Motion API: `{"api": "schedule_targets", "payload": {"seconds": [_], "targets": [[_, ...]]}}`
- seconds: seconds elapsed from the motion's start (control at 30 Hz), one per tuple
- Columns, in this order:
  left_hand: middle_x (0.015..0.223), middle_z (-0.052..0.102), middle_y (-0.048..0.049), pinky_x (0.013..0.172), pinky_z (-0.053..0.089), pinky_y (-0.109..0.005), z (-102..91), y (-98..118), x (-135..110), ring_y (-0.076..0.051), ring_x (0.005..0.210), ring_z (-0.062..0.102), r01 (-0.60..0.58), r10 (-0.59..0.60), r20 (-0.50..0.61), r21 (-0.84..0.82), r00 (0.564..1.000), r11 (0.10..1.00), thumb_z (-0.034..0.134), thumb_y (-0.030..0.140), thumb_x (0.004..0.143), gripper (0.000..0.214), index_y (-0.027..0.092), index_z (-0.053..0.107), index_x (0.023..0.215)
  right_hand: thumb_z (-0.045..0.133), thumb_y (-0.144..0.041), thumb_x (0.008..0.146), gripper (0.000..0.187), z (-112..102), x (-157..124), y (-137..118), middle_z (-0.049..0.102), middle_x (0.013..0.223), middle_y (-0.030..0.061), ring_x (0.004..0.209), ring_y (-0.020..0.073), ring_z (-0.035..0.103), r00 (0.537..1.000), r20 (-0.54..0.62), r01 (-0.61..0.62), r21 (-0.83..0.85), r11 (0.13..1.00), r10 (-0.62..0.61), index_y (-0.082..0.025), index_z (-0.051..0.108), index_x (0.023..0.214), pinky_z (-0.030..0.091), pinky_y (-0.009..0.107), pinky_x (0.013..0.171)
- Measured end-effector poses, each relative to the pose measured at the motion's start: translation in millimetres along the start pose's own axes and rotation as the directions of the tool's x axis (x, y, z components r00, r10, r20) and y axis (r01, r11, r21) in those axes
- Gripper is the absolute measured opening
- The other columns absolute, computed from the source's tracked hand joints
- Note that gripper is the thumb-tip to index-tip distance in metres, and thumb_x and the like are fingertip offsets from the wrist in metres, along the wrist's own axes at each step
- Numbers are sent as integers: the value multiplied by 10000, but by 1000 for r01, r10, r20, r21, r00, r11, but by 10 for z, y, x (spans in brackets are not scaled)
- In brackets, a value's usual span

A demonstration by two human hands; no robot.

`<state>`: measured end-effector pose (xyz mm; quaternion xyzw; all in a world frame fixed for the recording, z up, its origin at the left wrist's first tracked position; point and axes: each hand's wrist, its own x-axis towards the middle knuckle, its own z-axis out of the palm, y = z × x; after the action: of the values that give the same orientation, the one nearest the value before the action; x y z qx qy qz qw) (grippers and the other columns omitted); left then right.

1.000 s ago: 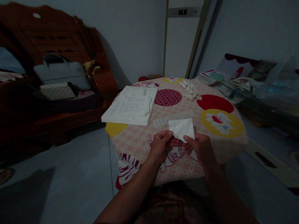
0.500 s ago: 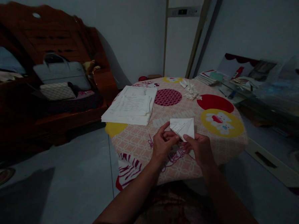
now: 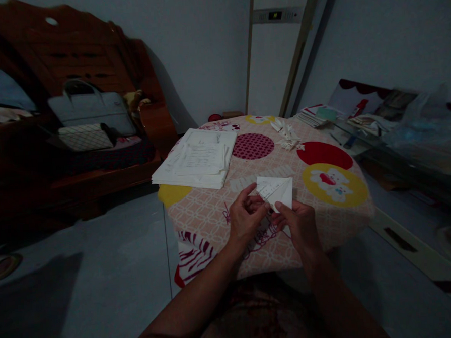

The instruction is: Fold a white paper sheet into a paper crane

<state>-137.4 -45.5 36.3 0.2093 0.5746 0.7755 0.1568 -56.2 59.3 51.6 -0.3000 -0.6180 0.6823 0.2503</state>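
Note:
Above the near part of the table, a small folded sheet of paper [image 3: 281,191] is held between my two hands. It is white, with writing on its left part and diagonal creases. My left hand [image 3: 245,216] pinches its lower left edge between thumb and fingers. At the lower right edge, the thumb of my right hand [image 3: 298,223] presses on the front, with the fingers behind. The paper hides part of the fingers.
A stack of written sheets [image 3: 198,160] lies on the round table's patterned cloth [image 3: 213,215] at the left. Crumpled white paper strips [image 3: 287,135] lie toward the back right. Beyond them stands a glass-topped side table with booklets [image 3: 311,116] and a plastic bag [image 3: 416,128].
Both hands keep their hold on the folded paper. The paper's tilt has shifted very slightly, and the right hand has moved a touch to the left.

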Motion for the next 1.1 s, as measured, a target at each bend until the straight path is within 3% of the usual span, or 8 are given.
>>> {"api": "schedule_targets", "payload": {"seconds": [0.4, 0.87, 1.1], "targets": [[907, 711, -63, 703, 569, -257, 70, 85, -52, -156, 763, 702, -73, 71, -38, -37, 997, 997, 750, 243, 736, 355, 171, 564, 1030, 752, -323, 672, 217, 26, 23, 17, 659, 530, 36, 387, 139, 568, 989, 84, -134, 221, 966, 119, -124, 675, 713, 418, 232, 354], [986, 717, -86, 803, 583, -326, 57, 26, -79, -195, 883, 709, -149, 150, 8, -65, 989, 987, 731, 283, 783, 343, 168, 608, 1081, 738, -287, 690, 180, -10, 14, -18, 650, 538, 23, 408, 129, 554, 957, 211, -263, 356, 897, 197, -127, 662, 720, 404, 241, 390], [1003, 705, -98, 791, 574, -306, 54, 48, -99, -195, 899, 699, -166, 167, -9, 47, 986, 985, 676, 272, 818, 324, 170, 599, 1116, 721, -308, 719, 190, 11, 0, 8, 643, 560, 4, 425, 126, 550, 950, 245, -275, 367, 889, 193, -142, 672, 795, 396, 244, 404]]}}
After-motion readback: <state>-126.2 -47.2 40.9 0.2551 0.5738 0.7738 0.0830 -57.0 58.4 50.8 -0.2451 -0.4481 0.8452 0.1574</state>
